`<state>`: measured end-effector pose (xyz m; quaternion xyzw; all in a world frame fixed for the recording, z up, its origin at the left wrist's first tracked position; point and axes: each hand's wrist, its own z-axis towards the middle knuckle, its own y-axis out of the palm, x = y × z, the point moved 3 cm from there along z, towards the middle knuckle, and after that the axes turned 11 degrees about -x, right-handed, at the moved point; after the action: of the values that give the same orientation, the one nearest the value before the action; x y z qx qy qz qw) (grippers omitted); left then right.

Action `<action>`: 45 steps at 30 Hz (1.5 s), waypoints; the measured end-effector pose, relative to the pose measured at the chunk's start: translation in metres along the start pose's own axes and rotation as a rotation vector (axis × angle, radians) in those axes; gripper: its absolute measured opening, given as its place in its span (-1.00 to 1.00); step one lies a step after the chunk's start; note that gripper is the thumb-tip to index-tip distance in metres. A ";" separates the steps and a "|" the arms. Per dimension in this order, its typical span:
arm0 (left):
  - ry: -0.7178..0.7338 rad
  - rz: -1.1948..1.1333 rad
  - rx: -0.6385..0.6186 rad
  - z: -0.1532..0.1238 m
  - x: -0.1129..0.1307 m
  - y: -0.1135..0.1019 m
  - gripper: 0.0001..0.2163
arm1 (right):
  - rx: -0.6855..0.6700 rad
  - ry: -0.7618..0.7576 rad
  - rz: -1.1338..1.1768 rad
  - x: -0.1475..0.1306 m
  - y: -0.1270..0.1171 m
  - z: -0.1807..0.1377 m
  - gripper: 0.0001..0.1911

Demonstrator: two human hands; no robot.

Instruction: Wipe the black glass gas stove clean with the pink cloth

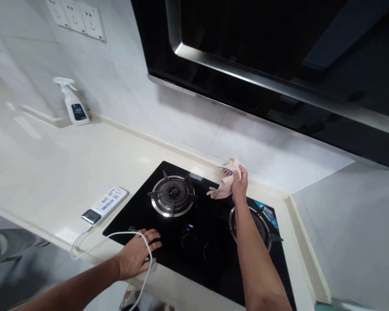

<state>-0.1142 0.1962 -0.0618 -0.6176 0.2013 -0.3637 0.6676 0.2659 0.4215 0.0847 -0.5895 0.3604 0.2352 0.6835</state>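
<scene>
My right hand (pixel 240 183) is closed on a pale pink cloth (pixel 224 185) at the back edge of the black glass hob (pixel 207 263), between its two gas burners. The left burner (pixel 172 195) shows fully; my right forearm crosses the right burner (pixel 261 224). My left hand (pixel 138 255) lies flat with fingers spread on the hob's front left corner, and a white cable (pixel 116 235) runs over its fingers.
A white remote-like device (pixel 104 204) lies on the cream counter (pixel 52 172) left of the hob. A white spray bottle (pixel 74 103) stands at the back wall. A black range hood (pixel 278 56) overhangs the hob. Wall sockets (pixel 76 16) sit top left.
</scene>
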 end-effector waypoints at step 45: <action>0.001 0.003 -0.083 0.001 -0.013 0.005 -0.63 | -0.664 0.071 -0.623 0.050 0.044 -0.158 -0.37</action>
<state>-0.1208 0.2062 -0.0684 -0.6442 0.2175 -0.3544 0.6419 0.2305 0.2710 0.0113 -0.8646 0.0944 0.1010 0.4830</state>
